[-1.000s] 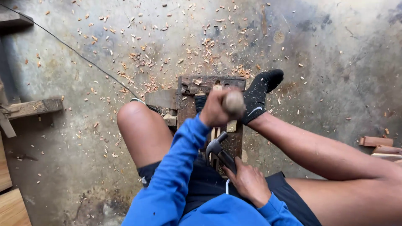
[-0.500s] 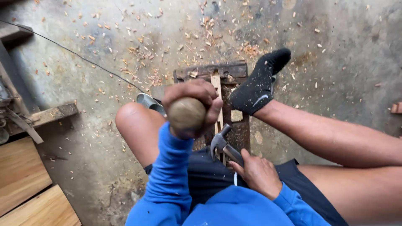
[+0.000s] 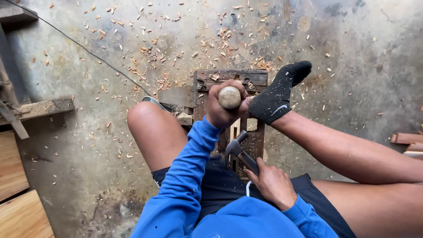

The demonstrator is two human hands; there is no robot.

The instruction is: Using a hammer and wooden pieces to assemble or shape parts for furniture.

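The person is sitting on the concrete floor, legs spread, looking straight down at a dark, worn wooden frame lying between the knees. The left hand is clenching tight around a rounded wooden handle, its pale domed end facing up at the camera, fingers wrapping it fully; what is at the handle's lower end is hidden under the fist. That fist is hovering right over the upper part of the frame, just beside the black sock of the right foot, which is pressing on the frame's right side. The right hand is lower, close to the body, gripping the handle of a claw hammer; the metal head is pointing up and left, sitting over the lower part of the frame, apart from the left fist. A pale strip of fresh wood is showing inside the frame, between the two hands.

Both blue sleeves are reaching forward over dark shorts. The bare left knee is rising at the frame's left, with a grey block just beyond it, touching the frame's corner. Wood chips are lying scattered all across the floor, thickest beyond the frame. A thin dark cable is running diagonally from the upper left toward the knee. Light planks are lying at the left edge, a rough timber above them, and reddish wood pieces at the far right.
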